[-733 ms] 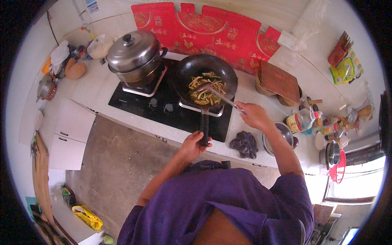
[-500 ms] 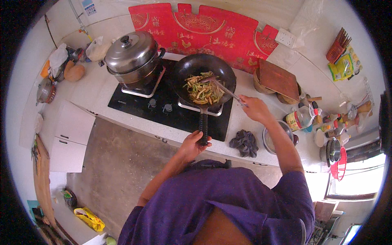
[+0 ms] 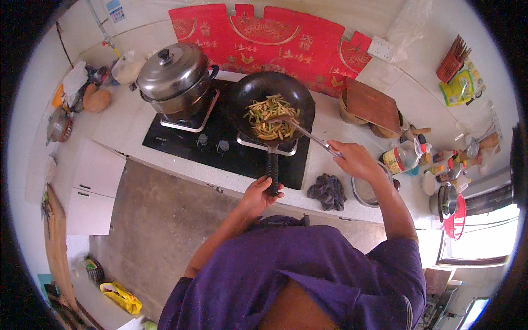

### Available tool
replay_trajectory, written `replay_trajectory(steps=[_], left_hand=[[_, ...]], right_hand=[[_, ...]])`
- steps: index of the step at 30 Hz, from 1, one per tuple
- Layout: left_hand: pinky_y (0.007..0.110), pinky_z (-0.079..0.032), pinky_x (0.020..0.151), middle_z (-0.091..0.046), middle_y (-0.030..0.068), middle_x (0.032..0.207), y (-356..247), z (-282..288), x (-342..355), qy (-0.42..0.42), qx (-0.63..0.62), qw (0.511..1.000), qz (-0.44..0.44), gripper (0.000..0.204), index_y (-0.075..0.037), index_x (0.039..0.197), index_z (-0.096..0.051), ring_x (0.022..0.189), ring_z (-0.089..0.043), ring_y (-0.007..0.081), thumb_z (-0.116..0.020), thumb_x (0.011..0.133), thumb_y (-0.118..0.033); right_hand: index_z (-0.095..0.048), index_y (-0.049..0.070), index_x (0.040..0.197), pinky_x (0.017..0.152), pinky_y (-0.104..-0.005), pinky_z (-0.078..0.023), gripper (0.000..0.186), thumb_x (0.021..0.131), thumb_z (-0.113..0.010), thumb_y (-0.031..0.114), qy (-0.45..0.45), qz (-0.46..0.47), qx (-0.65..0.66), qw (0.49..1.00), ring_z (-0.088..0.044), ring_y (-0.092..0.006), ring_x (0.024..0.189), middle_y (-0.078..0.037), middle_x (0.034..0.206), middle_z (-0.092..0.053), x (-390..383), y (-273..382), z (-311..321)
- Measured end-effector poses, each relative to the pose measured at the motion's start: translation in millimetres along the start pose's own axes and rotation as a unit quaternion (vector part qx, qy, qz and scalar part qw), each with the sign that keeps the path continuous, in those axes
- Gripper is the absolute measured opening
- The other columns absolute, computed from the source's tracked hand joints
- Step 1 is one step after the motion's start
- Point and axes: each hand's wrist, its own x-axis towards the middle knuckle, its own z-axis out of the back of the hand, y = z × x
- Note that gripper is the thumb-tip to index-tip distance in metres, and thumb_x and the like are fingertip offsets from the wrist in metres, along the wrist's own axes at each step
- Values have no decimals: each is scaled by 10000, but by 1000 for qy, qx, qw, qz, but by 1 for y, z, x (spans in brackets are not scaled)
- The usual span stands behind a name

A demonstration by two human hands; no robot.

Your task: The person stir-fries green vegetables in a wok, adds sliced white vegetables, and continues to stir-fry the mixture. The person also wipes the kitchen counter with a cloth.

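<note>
A black wok (image 3: 301,96) stands on the right burner of a black gas hob (image 3: 181,144). In it lies a heap of green and pale food strips (image 3: 270,110). The wok's long black handle (image 3: 272,165) points toward me, and my left hand (image 3: 257,197) is closed round its near end. My right hand (image 3: 353,160) grips the metal handle of a spatula (image 3: 313,138), right of the wok. The spatula's head rests among the strips, tilted, its lower edge partly hidden by them.
A large lidded steel pot (image 3: 175,77) occupies the left burner. Right of the hob lie a crumpled dark cloth (image 3: 328,192) and a round metal lid (image 3: 365,190), partly behind my right forearm. A wooden board (image 3: 373,105) covers bowls farther back. Bottles (image 3: 404,157) crowd the right counter; a red splash panel (image 3: 275,41) stands behind.
My right hand has moved right and toward me, drawing the spatula nearer. The strips have shifted in the wok. My left hand keeps hold of the wok handle.
</note>
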Motion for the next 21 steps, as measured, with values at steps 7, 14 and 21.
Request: replay_trajectory(steps=[7, 14, 21], left_hand=[[246, -509, 542, -617, 119, 944, 1, -1, 2, 15, 5, 1000, 1, 232, -88, 1059, -487, 768, -628, 237, -476, 901, -258], [257, -506, 551, -617, 111, 940, -1, -4, -1, 11, 12, 1000, 0, 256, -88, 1069, -491, 762, -626, 237, -489, 893, -273], [258, -501, 559, -616, 116, 915, -3, -1, 0, 30, 3, 1000, 9, 201, -87, 1028, -474, 769, -631, 240, -503, 892, -232]], right_hand=[[-464, 68, 1138, 709, -478, -453, 363, 782, -502, 131, 24, -29, -31, 999, -577, -381, 811, -202, 864, -601, 19, 10, -21], [-465, 44, 1102, 722, -475, -453, 326, 789, -496, 132, 81, 14, -25, 996, -577, -388, 817, -211, 857, -600, -14, 15, 16], [-457, 39, 1096, 721, -475, -454, 326, 795, -495, 158, 50, -6, 9, 999, -578, -380, 831, -206, 867, -601, -1, 11, 7]])
